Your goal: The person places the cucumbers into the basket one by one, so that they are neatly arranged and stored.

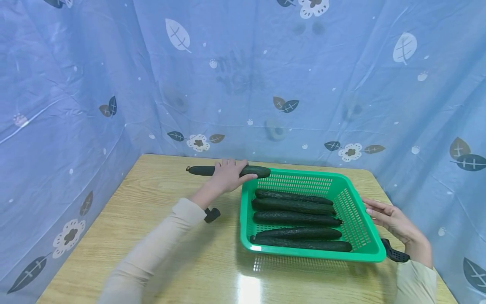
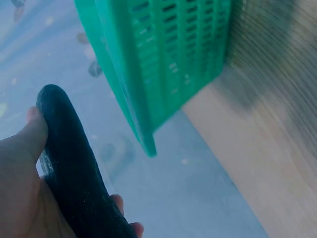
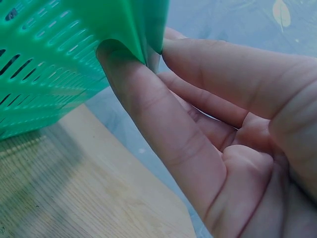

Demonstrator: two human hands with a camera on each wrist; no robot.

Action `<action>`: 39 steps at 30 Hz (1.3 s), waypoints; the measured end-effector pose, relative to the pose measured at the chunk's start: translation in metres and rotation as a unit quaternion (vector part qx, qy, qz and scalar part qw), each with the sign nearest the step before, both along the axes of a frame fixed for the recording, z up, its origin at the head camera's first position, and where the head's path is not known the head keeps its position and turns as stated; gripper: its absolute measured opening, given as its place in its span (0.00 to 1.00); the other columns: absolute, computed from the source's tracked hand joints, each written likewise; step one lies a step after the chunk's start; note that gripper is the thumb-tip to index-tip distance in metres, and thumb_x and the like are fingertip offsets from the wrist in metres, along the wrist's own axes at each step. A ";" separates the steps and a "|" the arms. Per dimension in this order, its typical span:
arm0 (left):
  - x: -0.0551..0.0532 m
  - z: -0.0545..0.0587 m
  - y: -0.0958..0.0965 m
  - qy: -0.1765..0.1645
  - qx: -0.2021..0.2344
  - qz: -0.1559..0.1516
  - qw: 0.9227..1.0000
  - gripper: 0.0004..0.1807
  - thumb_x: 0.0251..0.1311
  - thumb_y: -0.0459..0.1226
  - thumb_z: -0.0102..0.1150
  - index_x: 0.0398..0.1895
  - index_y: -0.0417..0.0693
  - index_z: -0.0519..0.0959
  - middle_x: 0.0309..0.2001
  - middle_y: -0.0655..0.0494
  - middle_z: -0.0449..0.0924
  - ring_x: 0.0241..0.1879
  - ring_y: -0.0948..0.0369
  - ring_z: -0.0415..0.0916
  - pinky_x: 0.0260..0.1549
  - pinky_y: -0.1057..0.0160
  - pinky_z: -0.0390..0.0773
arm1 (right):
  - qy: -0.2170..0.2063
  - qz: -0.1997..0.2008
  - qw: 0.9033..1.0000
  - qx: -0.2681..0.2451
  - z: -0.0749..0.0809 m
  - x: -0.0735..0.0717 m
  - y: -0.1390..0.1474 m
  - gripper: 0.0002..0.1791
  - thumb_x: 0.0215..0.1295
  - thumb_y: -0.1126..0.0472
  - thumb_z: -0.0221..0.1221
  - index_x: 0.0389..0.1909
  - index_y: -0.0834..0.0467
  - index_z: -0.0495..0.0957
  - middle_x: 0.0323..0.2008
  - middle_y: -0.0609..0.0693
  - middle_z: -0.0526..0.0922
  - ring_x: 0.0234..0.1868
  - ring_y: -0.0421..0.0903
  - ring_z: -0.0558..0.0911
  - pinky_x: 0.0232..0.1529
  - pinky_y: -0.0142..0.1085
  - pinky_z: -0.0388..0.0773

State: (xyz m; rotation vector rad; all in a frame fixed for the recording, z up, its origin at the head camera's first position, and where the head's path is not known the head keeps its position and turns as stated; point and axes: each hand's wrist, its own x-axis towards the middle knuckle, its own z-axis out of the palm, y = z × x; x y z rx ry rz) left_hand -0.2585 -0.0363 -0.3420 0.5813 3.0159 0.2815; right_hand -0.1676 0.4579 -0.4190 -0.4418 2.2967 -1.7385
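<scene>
My left hand (image 1: 227,175) grips a dark green cucumber (image 1: 255,170) from above, the thumb along one side. In the head view the cucumber lies crosswise, its right end overlapping the back left corner of a green plastic basket (image 1: 244,219). The left wrist view shows the held cucumber (image 2: 74,163) between thumb and fingers, beside the basket wall (image 2: 173,59). At the basket's right side, my right hand (image 1: 396,221) holds the rim by its fingertips. In the right wrist view the fingers (image 3: 163,124) meet the rim's outer lip. Several cucumbers (image 1: 298,218) lie side by side inside.
The basket stands on a light wood-grain table (image 1: 182,261), towards its right side. A blue patterned curtain (image 1: 243,84) hangs behind the table and along both sides. Black straps with small mounts (image 1: 211,215) sit at the wrists.
</scene>
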 end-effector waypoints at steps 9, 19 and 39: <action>0.008 0.002 0.028 -0.006 -0.020 -0.020 1.000 0.39 0.56 0.71 0.31 0.68 0.65 0.58 0.61 0.43 0.65 0.59 0.42 0.62 0.55 0.42 0.59 | -0.006 0.015 1.000 -0.016 0.001 -0.001 -0.001 0.24 0.72 0.69 0.41 0.68 0.60 0.58 0.55 0.30 0.73 0.52 0.28 0.75 0.47 0.24 0.74; 0.018 0.007 0.058 -0.018 -0.046 -0.051 0.997 0.41 0.57 0.70 0.29 0.71 0.65 0.53 0.66 0.47 0.61 0.64 0.43 0.58 0.59 0.42 0.57 | 0.000 0.006 1.000 -0.010 0.003 0.001 -0.002 0.24 0.72 0.70 0.42 0.67 0.59 0.60 0.55 0.29 0.72 0.52 0.27 0.75 0.46 0.24 0.74; 0.043 -0.001 0.122 -0.033 -0.080 -0.106 0.990 0.40 0.57 0.70 0.26 0.71 0.67 0.50 0.69 0.47 0.55 0.68 0.45 0.51 0.63 0.42 0.54 | 0.000 0.006 1.000 -0.005 0.001 0.000 0.000 0.24 0.72 0.69 0.42 0.68 0.58 0.60 0.55 0.28 0.72 0.52 0.26 0.74 0.46 0.24 0.74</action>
